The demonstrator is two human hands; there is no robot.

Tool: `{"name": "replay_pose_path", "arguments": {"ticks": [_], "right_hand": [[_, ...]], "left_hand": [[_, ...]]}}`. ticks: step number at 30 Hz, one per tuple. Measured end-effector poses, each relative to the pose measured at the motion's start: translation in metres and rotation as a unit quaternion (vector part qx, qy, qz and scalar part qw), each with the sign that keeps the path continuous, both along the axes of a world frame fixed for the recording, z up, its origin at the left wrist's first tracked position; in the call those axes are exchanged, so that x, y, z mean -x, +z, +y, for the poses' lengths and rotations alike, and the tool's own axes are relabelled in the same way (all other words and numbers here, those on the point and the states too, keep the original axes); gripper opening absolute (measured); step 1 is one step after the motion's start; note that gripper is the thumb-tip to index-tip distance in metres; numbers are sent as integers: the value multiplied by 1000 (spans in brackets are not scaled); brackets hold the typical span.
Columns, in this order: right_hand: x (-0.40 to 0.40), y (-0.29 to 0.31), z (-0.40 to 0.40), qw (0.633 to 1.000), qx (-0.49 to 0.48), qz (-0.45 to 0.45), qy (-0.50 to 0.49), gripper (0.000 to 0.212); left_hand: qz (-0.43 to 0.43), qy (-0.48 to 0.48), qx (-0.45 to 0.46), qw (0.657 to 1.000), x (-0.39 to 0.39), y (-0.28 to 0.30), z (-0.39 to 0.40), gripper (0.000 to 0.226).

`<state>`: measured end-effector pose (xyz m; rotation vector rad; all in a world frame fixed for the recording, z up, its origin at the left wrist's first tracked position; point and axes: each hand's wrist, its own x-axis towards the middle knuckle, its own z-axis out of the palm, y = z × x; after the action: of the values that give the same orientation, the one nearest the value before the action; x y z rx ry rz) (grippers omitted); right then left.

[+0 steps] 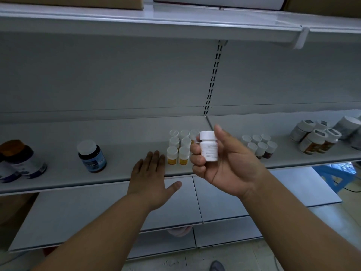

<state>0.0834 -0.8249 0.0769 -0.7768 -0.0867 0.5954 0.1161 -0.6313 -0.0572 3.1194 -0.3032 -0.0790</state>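
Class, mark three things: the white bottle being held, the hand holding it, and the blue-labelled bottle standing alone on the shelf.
white bottle (210, 151): head view, on its label.
right hand (224, 165): head view, on the palm.
blue-labelled bottle (94, 162): head view, on its blue label.

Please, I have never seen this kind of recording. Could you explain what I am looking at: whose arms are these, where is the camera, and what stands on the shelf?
There is one picture, taken by a wide-angle camera worn on a person's head. It looks forward and down, so the two bare arms are that person's own; no machine is involved. The right hand holds a small white bottle upright, fingers curled round it. The left hand is flat and holds nothing; it reaches toward the grey shelf, beside a block of small white-capped bottles with yellow labels. Farther left stands a dark bottle with a blue label. To the right stand a second block of small bottles and some larger ones.
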Motion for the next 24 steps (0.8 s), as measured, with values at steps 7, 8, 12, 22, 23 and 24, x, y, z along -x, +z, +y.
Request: {"name": "replay_pose_path", "arguments": {"ticks": [7,8,12,22,23,24], "right_hand": [[3,-2,3,998,59,-25,-3,38],[3,-1,4,998,58,-22,0,40],[4,-2,6,998,60,13,13,43],[5,-4,7,999,50,17,0,40],[5,-4,7,998,56,11,-6,40],[5,-4,7,998,63,2,-16,39]], "left_hand": [[-4,-1,17,1000,1,0,0,99],[-4,-1,14,1000,1,0,0,98],[-3,-1,13,1000,0,1,0,98],[-5,0,27,1000,1,0,0,98],[-4,0,26,1000,0,-1,0,98],[-4,0,25,1000,0,-1,1,98]]}}
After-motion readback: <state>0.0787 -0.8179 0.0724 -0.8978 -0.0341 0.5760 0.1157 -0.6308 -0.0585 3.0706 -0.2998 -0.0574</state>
